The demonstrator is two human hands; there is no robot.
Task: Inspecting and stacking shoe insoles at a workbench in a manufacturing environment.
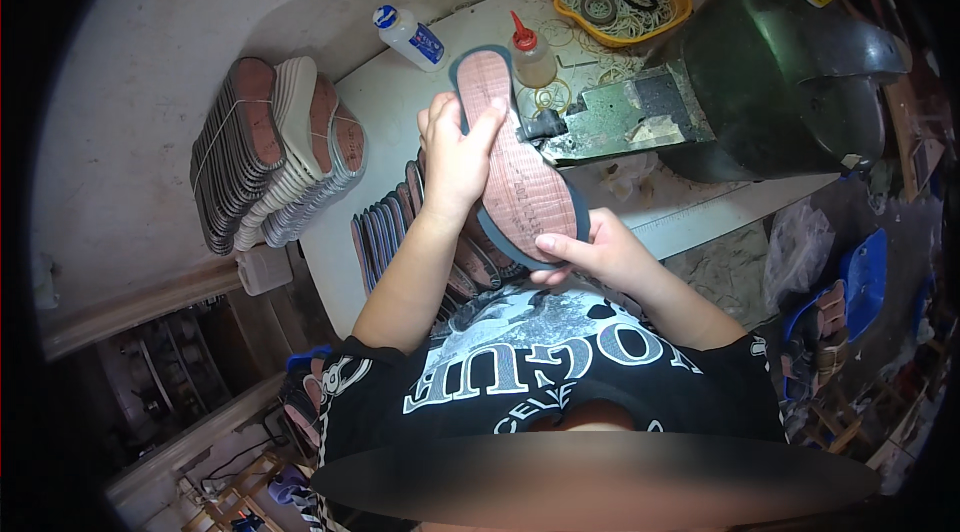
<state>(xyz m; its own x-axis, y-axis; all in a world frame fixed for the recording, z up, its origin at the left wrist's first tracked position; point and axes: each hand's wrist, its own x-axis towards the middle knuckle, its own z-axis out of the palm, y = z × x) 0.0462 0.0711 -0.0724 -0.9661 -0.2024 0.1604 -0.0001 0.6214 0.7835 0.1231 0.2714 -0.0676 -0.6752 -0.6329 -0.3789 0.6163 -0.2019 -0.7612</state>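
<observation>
A shoe insole with a pinkish-brown, lined face and a dark grey-blue edge is held between my two hands, face up and slanting. My left hand grips its upper, narrower half, with the thumb on the face and the fingers behind. On the wide lower end, my right hand pinches the edge, thumb on top. Right beside the insole's middle is the small black head of a dark green machine; whether they touch I cannot tell.
Tied stacks of insoles stand at the left, and a row of insoles lies near my left forearm. Behind are a white bottle, a red-tipped glue bottle and an orange basket of rubber bands. A blue crate is at right.
</observation>
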